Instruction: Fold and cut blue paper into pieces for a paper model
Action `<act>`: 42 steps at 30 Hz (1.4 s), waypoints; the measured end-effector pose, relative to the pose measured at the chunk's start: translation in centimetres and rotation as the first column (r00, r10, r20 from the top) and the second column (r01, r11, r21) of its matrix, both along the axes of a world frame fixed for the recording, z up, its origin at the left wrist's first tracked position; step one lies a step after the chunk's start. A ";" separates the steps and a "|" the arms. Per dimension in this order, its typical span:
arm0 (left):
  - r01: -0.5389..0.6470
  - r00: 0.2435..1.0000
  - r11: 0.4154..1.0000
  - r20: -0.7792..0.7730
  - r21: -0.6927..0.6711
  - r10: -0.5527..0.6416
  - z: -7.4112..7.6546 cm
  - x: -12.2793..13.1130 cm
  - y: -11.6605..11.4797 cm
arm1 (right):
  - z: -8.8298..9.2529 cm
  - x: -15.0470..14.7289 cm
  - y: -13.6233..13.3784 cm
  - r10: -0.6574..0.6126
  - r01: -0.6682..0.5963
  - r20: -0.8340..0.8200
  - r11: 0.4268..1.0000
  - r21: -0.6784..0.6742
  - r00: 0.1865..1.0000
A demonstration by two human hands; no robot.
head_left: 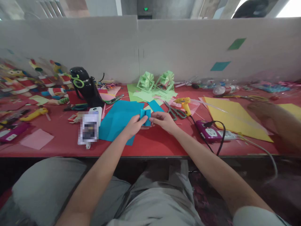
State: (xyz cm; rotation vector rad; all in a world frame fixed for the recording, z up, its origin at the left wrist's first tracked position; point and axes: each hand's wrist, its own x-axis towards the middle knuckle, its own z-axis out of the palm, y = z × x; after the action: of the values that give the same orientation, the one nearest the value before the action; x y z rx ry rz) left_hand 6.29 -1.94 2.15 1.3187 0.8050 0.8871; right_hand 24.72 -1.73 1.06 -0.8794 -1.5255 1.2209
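Observation:
Between my two hands is a small folded piece of blue paper [147,113], held a little above the table's front part. My left hand [136,123] grips it from the left, thumb on top. From the right, my right hand [163,120] pinches its edge with thumb and fingertips. Blue paper sheets [117,117] lie flat under and left of my left hand. Beyond my fingers rests a blue paper strip [156,106]. Grey-handled scissors [175,111] and a yellow glue gun [184,103] lie just past my right hand.
Two green paper models [147,81] stand on green sheets at the back. A black bottle [86,86] and a phone [88,128] are at left. At right are a purple power strip [208,131] with cables and yellow paper [235,116]. Another person's blurred arm [279,122] reaches in.

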 end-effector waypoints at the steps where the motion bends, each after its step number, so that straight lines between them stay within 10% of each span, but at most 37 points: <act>1: -0.036 0.999 0.999 0.007 -0.007 0.036 -0.1 -0.1 0.1 | -0.1 0.0 0.1 -0.023 0.023 0.012 1.000 0.007 1.000; 7: -0.231 0.957 0.948 -0.126 0.219 0.262 -0.5 -0.6 0.8 | -1.1 0.4 0.9 -0.157 0.153 0.021 0.981 0.123 0.987; 18: -0.105 0.990 0.976 -0.069 0.191 0.120 -0.5 -0.3 0.5 | -0.4 0.2 -0.2 -0.246 0.137 0.414 0.952 0.275 0.876; 27: -0.402 0.868 0.858 -0.165 0.319 0.468 -0.3 -0.9 0.8 | -1.2 1.2 1.4 -0.236 0.216 0.155 0.967 0.134 0.959; 42: -0.056 0.939 0.946 -0.304 0.321 0.159 0.2 -0.8 0.5 | -1.6 1.5 1.6 -0.315 0.275 0.163 0.935 0.225 0.935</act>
State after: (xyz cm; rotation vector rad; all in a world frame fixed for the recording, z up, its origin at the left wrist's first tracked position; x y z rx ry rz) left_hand 5.53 -1.46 2.33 1.7416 1.0347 0.9196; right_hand 26.26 -0.17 -0.52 -1.0757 -1.5706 0.7657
